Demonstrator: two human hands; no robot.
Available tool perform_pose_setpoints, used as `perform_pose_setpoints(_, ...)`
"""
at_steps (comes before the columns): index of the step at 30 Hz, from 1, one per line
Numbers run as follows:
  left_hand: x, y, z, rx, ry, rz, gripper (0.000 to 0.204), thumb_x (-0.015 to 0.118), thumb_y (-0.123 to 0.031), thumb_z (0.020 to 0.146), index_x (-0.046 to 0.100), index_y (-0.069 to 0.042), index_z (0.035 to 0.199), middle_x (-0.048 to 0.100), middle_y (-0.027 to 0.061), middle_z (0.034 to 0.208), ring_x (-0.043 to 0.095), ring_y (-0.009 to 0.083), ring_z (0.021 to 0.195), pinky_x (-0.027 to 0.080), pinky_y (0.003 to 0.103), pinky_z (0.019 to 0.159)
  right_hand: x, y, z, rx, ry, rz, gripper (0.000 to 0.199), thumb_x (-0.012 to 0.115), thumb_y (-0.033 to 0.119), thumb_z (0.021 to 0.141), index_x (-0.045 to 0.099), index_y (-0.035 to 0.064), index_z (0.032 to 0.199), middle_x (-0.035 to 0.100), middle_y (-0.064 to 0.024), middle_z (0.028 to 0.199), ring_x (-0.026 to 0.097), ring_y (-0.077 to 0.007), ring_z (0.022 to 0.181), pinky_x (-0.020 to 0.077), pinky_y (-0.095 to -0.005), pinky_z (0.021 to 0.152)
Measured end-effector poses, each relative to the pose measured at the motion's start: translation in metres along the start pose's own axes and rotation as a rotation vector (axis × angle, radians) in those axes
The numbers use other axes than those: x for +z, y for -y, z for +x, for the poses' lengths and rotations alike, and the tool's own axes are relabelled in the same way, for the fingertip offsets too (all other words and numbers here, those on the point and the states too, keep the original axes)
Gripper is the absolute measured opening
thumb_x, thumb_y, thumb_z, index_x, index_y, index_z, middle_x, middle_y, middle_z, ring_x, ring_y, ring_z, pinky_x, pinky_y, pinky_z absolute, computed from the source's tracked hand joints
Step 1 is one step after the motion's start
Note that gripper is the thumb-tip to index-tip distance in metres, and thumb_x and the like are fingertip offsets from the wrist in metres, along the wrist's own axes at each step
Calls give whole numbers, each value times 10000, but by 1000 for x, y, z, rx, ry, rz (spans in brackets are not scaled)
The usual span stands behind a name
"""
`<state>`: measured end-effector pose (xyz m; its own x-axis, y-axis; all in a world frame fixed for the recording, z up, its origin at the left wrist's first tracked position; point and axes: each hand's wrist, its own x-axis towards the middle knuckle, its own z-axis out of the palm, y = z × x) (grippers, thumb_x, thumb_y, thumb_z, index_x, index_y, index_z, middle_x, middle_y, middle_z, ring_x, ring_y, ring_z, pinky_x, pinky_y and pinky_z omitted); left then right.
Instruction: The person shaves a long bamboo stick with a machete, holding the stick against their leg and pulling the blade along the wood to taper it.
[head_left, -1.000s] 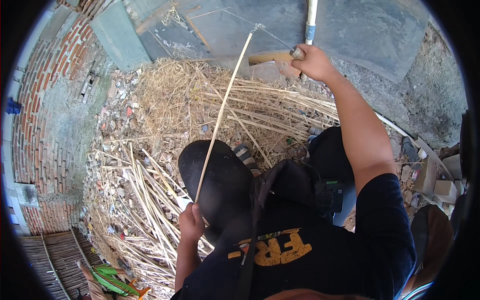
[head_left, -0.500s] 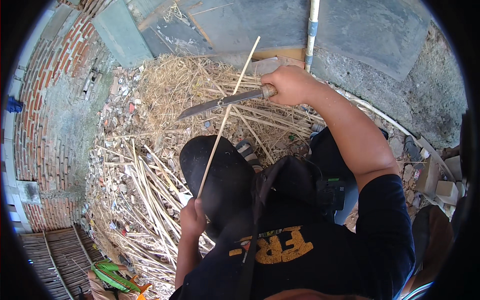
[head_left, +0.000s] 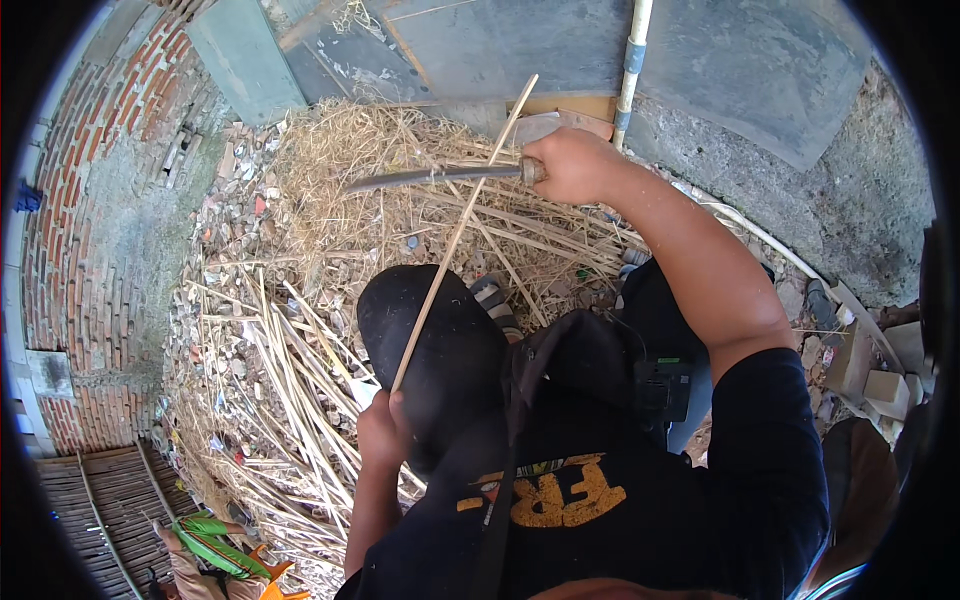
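Observation:
My left hand [head_left: 382, 430] is closed round the lower end of a long, thin bamboo strip [head_left: 437, 283], which slants up and away to the right over my dark-trousered knee. My right hand [head_left: 574, 166] grips the handle of a machete [head_left: 420, 179], farther out near the strip's upper part. Its dark blade points left, nearly level, and crosses the strip close to the handle. Whether the edge touches the strip I cannot tell.
Cut bamboo strips [head_left: 300, 400] lie heaped on rubble to the left. A pile of pale shavings [head_left: 340, 190] is ahead, beside grey panels [head_left: 510, 50] and an upright pipe [head_left: 633, 60]. A brick wall [head_left: 95, 260] stands left. Near lower left, someone's green-and-orange clothing [head_left: 215, 550] shows.
The machete has turned, its blade tip rising away from me and lying more level. The bamboo strip's far end has shifted slightly right. Both hands keep their grips.

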<state>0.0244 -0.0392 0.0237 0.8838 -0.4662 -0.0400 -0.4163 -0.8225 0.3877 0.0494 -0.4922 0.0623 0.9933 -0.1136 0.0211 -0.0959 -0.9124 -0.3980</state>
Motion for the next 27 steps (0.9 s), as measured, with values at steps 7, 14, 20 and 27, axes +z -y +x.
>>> perform_pose_setpoints(7, -4, -2, 6, -58, 111, -150, 389, 449, -312, 1030, 528, -2, 807, 541, 249, 592, 581, 486, 611, 430, 513, 544, 10, -5, 4, 69, 141, 65, 255, 669, 194, 732, 699, 79, 957, 695, -178, 908, 670, -349, 912, 528, -467, 803)
perform_pose_setpoints(14, -25, -11, 9, -13, 190, -228, 447, 390, -356, 1057, 552, -1, 840, 586, 131, 514, 664, 279, 511, 503, 368, 503, 9, 7, 3, 15, 39, 63, 248, 654, 197, 736, 691, 66, 944, 689, -184, 881, 664, -370, 883, 528, -477, 790)
perform_pose_setpoints(20, -13, 0, 9, 13, 174, -209, 462, 404, -367, 1055, 558, 12, 839, 590, 112, 525, 667, 245, 510, 501, 345, 494, -1, 33, -5, -23, 139, -38, 216, 639, 191, 756, 695, 120, 952, 695, -143, 857, 673, -360, 862, 535, -477, 767)
perform_pose_setpoints(27, -27, -9, 14, -37, 235, -283, 456, 423, -360, 1052, 557, 6, 815, 570, 118, 525, 655, 224, 505, 490, 339, 498, 12, 9, 5, 52, 56, -5, 258, 653, 183, 751, 702, 142, 1000, 700, -133, 912, 681, -340, 891, 541, -477, 778)
